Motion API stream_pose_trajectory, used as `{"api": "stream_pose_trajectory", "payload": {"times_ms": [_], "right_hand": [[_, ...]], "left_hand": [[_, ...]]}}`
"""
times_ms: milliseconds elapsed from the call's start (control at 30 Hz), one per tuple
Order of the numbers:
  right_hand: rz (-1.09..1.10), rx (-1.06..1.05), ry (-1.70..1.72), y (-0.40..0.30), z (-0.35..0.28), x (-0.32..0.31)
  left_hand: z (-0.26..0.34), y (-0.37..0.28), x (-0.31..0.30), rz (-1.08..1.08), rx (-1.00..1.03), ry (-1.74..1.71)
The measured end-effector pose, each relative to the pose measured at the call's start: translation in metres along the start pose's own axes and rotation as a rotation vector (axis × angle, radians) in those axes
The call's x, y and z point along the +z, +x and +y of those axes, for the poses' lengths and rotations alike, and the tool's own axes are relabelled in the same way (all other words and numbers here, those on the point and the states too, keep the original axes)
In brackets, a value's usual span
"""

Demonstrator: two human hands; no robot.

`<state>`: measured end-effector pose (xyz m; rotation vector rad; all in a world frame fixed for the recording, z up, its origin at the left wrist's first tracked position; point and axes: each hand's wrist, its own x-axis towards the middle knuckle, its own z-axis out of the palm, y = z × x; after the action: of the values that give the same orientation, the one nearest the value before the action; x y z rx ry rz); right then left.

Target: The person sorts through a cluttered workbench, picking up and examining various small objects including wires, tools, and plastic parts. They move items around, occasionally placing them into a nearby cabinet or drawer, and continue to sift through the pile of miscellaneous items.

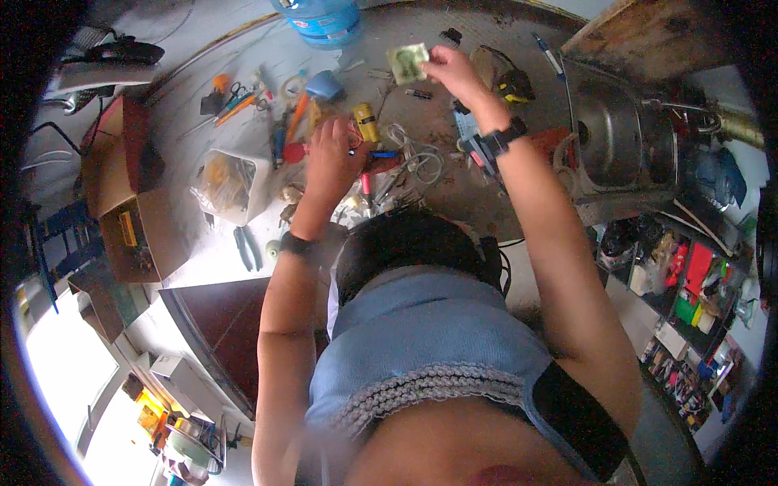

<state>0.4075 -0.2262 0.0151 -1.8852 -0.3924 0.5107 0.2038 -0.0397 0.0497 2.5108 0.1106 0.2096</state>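
My right hand, at the upper middle, pinches the edge of a small greenish-yellow paper or packet above the worktop. My left hand hovers over or rests on the cluttered middle, its fingers curled; what lies under them is mostly hidden. Beside its fingers are a yellow cylindrical object, a flat red round thing and a blue object. A coiled pale cable lies to the right of that hand. A blue cup-like object is farther back.
At left stand a white container of bagged items and a cardboard box. Pliers lie near the front edge. A large blue water bottle is at the back, a tape measure right of centre, and a metal sink at right.
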Motion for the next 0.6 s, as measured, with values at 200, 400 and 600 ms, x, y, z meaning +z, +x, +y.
{"api": "stream_pose_trajectory", "payload": {"times_ms": [200,400,600], "right_hand": [[-0.428,0.014,0.136,-0.074,-0.038,0.029],[-0.155,-0.160,-0.365,-0.028,-0.019,0.032],[0.057,-0.428,-0.807,0.016,-0.026,0.061]], "left_hand": [[0.026,0.012,0.001,-0.214,-0.502,-0.986],[-0.006,-0.005,0.013,-0.145,-0.481,-0.606],[-0.035,-0.020,0.013,-0.070,-0.475,-0.398]]}}
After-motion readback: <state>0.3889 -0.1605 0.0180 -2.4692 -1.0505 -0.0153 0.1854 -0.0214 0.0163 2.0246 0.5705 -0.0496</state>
